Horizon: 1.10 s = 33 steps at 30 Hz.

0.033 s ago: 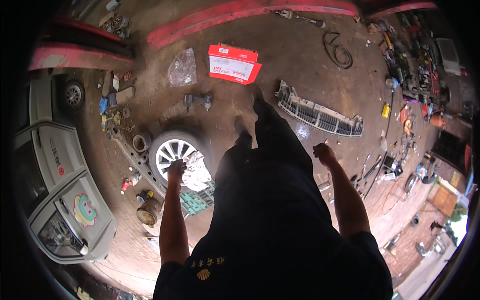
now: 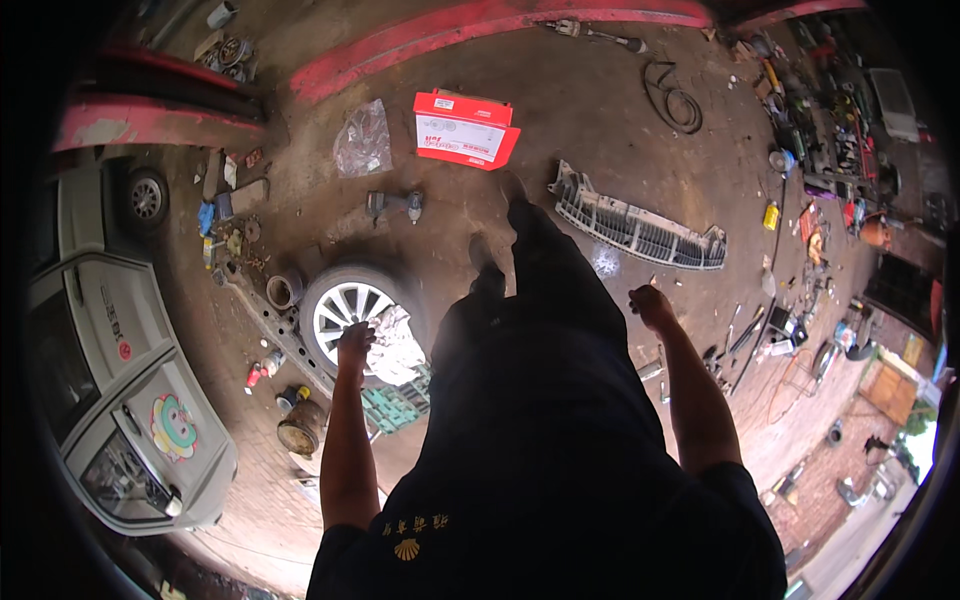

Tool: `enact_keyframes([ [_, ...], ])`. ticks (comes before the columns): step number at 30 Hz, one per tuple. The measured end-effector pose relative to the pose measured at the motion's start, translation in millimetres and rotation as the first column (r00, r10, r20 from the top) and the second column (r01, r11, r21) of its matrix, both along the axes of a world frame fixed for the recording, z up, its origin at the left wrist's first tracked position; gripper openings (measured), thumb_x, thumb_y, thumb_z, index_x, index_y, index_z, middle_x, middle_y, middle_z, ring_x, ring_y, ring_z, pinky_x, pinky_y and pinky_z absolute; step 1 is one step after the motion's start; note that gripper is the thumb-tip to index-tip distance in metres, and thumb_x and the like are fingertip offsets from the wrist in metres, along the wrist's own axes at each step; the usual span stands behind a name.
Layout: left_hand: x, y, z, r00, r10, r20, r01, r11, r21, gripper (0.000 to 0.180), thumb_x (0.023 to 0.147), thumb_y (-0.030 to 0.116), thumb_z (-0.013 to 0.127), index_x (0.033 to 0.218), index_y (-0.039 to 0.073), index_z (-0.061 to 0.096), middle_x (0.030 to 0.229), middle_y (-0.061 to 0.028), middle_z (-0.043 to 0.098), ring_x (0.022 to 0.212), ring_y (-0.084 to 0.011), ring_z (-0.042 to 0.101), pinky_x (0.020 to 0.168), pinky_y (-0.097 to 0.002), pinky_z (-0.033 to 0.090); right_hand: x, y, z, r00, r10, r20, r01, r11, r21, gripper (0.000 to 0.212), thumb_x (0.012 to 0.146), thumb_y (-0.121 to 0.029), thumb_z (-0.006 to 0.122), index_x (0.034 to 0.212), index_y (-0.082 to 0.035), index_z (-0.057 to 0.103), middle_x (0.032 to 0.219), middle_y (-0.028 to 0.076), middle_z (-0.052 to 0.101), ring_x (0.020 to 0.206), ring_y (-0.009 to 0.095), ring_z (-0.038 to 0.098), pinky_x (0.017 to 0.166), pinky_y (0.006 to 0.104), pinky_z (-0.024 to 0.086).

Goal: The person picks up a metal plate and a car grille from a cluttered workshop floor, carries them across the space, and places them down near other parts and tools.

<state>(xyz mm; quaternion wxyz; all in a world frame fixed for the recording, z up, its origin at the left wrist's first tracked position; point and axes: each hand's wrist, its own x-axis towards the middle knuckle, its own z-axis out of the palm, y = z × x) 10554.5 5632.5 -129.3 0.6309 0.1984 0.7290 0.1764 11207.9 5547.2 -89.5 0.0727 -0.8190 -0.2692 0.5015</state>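
My left hand (image 2: 356,343) has its fingers curled in front of a car wheel (image 2: 340,305) with pale spokes, lying on the floor. A crumpled white cloth (image 2: 398,352) shows right beside its fingers, over the wheel. Whether the hand grips the cloth or passes above it, I cannot tell. On the other side, my right hand (image 2: 651,307) hangs over the floor with fingers bent inward and nothing visible in them. Nearest to it is a long, ribbed grey plastic car part (image 2: 640,225).
A red and white box (image 2: 465,130), a clear plastic bag (image 2: 364,142) and a power tool (image 2: 394,205) lie ahead. A green crate (image 2: 395,405) is near the wheel. A grey van (image 2: 140,400) stands left; red beams (image 2: 480,30) cross the far side. Tools and parts litter the right.
The whole view has shifted very slightly. Both hands keep nearly the same pose.
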Motion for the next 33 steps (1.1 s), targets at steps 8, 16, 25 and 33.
enact_keyframes([
  [8, -23, -19, -43, 1.0, 0.003, -0.03, -0.006, 0.996, -0.093, 0.031, 0.093, 0.031, 0.052, 0.109, 0.006, 0.061, 0.093, -0.007, 0.068, 0.076, -0.0162, 0.065, 0.06, -0.026, 0.044, -12, -7, 36, 0.982, 0.188, 0.011, -0.187, 0.973, 0.133, 0.033, 0.091, -0.034, 0.061, 0.093, -0.001, 0.062, 0.078, 0.008, 0.068, 0.071, 0.017, 0.066, 0.068, 0.033, 0.052],
  [16, -12, -94, -96, 0.996, 0.024, -0.09, -0.058, 0.913, -0.404, 0.024, 0.094, 0.028, 0.055, 0.106, 0.008, 0.06, 0.089, -0.0059, 0.065, 0.07, -0.0156, 0.059, 0.054, -0.0267, 0.039, 7, 7, 40, 0.991, 0.094, 0.1, -0.099, 0.994, 0.048, 0.028, 0.092, -0.026, 0.061, 0.088, 0.002, 0.06, 0.077, 0.009, 0.064, 0.067, 0.018, 0.063, 0.065, 0.0321, 0.05],
  [25, -10, -53, -82, 0.99, 0.134, 0.035, -0.127, 0.979, -0.159, 0.023, 0.092, 0.029, 0.056, 0.101, 0.008, 0.06, 0.086, -0.0051, 0.065, 0.069, -0.0151, 0.063, 0.051, -0.0236, 0.038, 24, 9, 18, 0.998, 0.039, 0.049, -0.045, 0.991, 0.123, 0.035, 0.093, -0.034, 0.062, 0.096, 0.0, 0.062, 0.08, 0.009, 0.068, 0.07, 0.017, 0.064, 0.066, 0.0311, 0.051],
  [33, -23, 71, -68, 0.905, -0.383, -0.185, 0.342, 0.914, -0.216, 0.027, 0.093, 0.029, 0.055, 0.098, 0.003, 0.063, 0.082, -0.0057, 0.065, 0.074, -0.015, 0.063, 0.057, -0.0308, 0.045, -8, -83, -8, 0.968, -0.249, 0.017, 0.246, 0.965, 0.093, 0.032, 0.091, -0.03, 0.064, 0.096, 0.001, 0.062, 0.08, 0.01, 0.068, 0.07, 0.017, 0.065, 0.064, 0.0317, 0.052],
])
